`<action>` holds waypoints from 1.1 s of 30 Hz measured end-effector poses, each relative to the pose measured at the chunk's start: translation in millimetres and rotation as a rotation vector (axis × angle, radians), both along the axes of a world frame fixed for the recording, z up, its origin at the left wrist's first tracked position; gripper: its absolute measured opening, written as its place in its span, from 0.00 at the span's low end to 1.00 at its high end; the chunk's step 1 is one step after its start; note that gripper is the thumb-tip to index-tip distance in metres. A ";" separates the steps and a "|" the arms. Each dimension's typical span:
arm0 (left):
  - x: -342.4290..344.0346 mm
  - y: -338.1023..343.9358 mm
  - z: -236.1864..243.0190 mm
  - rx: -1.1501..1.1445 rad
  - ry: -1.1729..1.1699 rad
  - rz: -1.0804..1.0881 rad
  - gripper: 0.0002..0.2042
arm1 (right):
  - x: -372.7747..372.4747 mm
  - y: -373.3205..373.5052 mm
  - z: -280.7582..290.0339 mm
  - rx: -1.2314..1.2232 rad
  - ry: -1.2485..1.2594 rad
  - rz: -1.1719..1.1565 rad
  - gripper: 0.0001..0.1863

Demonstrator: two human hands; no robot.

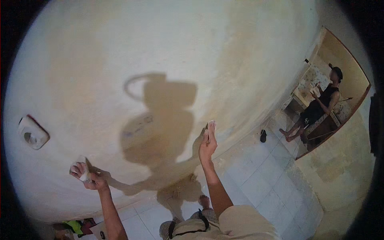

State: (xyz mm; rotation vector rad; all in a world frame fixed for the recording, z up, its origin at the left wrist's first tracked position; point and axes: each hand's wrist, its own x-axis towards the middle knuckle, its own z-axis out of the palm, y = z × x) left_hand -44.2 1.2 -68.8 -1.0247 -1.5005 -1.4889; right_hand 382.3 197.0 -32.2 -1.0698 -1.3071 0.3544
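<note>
My left hand [96, 182] is raised at the lower left, close to the pale, patchy wall [92, 100]. Its fingers are closed round a flat whitish piece [84, 169] whose kind I cannot make out. Right of centre, my right hand [207, 149] is also up at the wall. A second thin, off-white flat piece [212, 126] is gripped between its thumb and fingers. Whether either piece touches the wall is hard to tell. My shadow falls on the wall between the two hands, over faint dark scribbles.
A white wall fitting [34, 133] is at the far left. Colourful cloth-like items [76, 227] lie at the lower left. To the right, a person [326, 98] sits in a doorway [352, 114] holding something pale. A dark slipper [263, 136] lies on the tiled floor [260, 182].
</note>
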 end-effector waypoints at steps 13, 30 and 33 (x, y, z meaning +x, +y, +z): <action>213.6 -5.3 138.0 -0.226 0.134 0.149 0.24 | 183.0 25.3 -242.7 -0.996 -0.436 0.029 0.50; 276.2 9.2 158.2 -0.303 -0.138 0.026 0.24 | 187.7 103.0 -353.3 -0.939 0.199 0.499 0.26; 271.9 -9.8 165.4 -0.314 -0.204 0.034 0.23 | 150.3 74.7 -312.7 -0.829 0.017 0.477 0.24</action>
